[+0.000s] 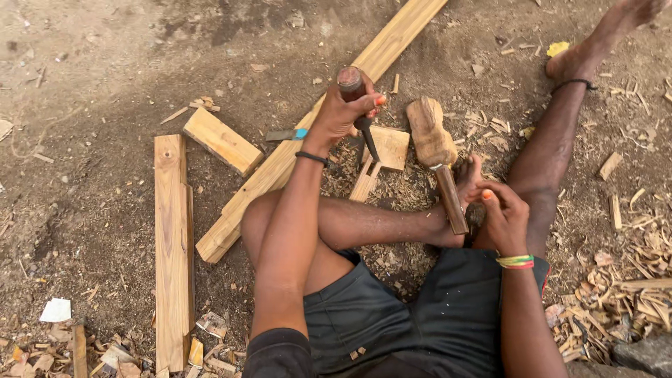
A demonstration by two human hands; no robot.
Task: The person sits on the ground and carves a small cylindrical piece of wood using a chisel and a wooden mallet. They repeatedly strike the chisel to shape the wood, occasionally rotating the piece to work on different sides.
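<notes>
— What is the left hand (344, 112) doing?

— It is wrapped tight round the handle of a chisel (357, 112), which stands nearly upright with its blade down on a small wooden workpiece (381, 157). That block lies among the shavings just right of the long plank (315, 129), close against it.

— And the right hand (502, 217)?

— Its fingers are curled shut, resting at the lower end of a wooden mallet (437, 157). Whether it truly grips the handle I cannot tell. The mallet's head lies just right of the workpiece, its handle slanting away from the long plank toward the person's bent leg.

— What else is near the long plank?

— A short board (222, 140) just to its left, and farther left a longer notched piece (173, 245), well apart from the workpiece. A small tool with a blue band (288, 134) rests against the plank's left edge.
</notes>
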